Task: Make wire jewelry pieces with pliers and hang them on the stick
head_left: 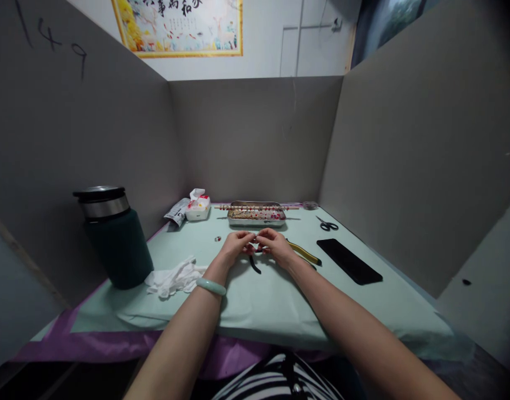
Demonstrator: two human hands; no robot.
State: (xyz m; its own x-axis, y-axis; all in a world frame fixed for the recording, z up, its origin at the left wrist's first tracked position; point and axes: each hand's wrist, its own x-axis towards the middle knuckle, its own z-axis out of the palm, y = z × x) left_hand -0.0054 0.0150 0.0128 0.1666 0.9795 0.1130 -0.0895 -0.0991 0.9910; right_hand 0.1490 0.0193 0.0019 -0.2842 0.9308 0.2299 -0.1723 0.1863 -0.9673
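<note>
The person's left hand (238,243) and right hand (276,244) meet at the fingertips, thumbs and fingers bent in a narrow pinch; whether something tiny sits between them cannot be told. A black handle (255,265) lies just below them, and yellow-handled pliers (306,254) lie beside the right hand. Just beyond both hands is a tray (257,223) of beads (275,216), a rod (294,208) across it. A small ring (218,239) lies left of the left hand; scissors (329,226) and a black slab (349,261) lie right of the right.
</note>
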